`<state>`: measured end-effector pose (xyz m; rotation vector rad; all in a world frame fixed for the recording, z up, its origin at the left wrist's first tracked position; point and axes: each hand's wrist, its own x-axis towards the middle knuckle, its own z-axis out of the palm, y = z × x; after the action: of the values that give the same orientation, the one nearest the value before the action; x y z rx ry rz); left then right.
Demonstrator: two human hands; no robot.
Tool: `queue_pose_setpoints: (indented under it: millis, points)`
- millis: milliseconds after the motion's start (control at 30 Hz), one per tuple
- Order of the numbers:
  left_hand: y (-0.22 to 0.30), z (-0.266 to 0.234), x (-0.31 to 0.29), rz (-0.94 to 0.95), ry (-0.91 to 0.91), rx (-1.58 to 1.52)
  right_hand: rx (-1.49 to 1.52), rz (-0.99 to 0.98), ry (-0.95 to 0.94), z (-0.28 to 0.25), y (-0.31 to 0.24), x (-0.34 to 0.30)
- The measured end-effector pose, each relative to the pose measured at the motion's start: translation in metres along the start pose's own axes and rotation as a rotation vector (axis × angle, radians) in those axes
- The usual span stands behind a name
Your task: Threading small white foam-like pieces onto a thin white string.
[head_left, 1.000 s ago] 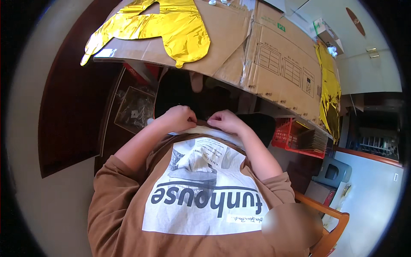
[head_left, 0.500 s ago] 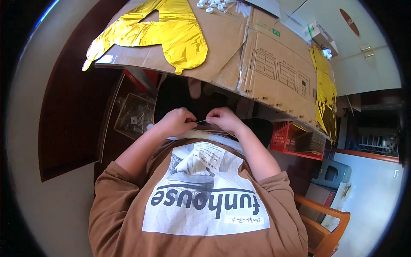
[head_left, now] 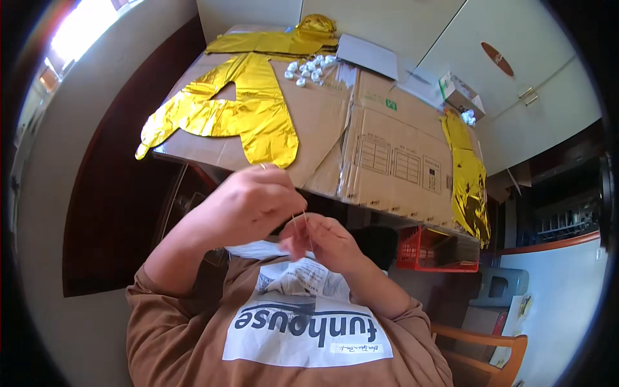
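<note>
My left hand [head_left: 261, 198] is raised before my chest, its fingers pinched together around one end of a thin pale strand [head_left: 310, 240]. Lower and to the right, my right hand [head_left: 329, 245] has its thumb and fingers closed on the same strand, close to my left fingertips. The strand is too fine to tell its kind. Just beyond my left hand, a flat gold foil balloon [head_left: 222, 116], shaped like a letter, lies at the table's near left edge.
Flattened cardboard [head_left: 374, 122] covers the table. Small white rolls [head_left: 313, 68] and another gold foil balloon [head_left: 271, 42] lie farther back. More gold foil [head_left: 467, 187] drapes over the right edge, near a red basket [head_left: 409, 248]. A wooden chair [head_left: 512, 355] stands at lower right.
Both hands have risen from my lap toward my chest, the left higher than the right. The strand between them is now held more upright. My view has tilted up, showing more of the table.
</note>
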<state>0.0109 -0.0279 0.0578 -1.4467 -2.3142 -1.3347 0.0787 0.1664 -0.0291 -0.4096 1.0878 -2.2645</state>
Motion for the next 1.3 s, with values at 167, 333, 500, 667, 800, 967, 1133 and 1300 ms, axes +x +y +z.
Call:
queue_pose_setpoints:
  millis: [167,333,500,667,800,967,1133,1300]
  points:
    - [-0.014,-0.01,-0.008,-0.404,-0.349,-0.342,-1.021,-0.317,0.335,0.012,-0.055,0.003]
    - [-0.005,0.006,-0.001,-0.388,0.38,-1.241,-1.21,-0.388,0.098,0.016,-0.05,0.0]
    - [-0.021,0.028,0.009,0.108,0.247,0.26,-1.359,-0.657,-0.018,0.041,-0.104,-0.001]
    - [0.015,0.006,0.007,-0.032,-0.034,-1.094,-1.392,-0.413,0.084,0.009,-0.126,0.012]
    - [0.0,-0.004,0.029,-0.072,0.388,0.159,-1.138,-0.474,-0.173,0.029,-0.106,0.003]
    - [0.02,0.008,0.015,0.049,-0.118,-0.698,-1.428,-0.517,0.161,0.011,-0.142,0.006]
    - [-0.002,0.012,0.03,0.081,0.186,-0.079,-1.222,-0.481,-0.132,0.037,-0.134,0.0]
    - [0.013,-0.009,0.035,-0.04,0.296,-0.456,-1.361,-0.305,-0.147,0.03,-0.131,0.009]
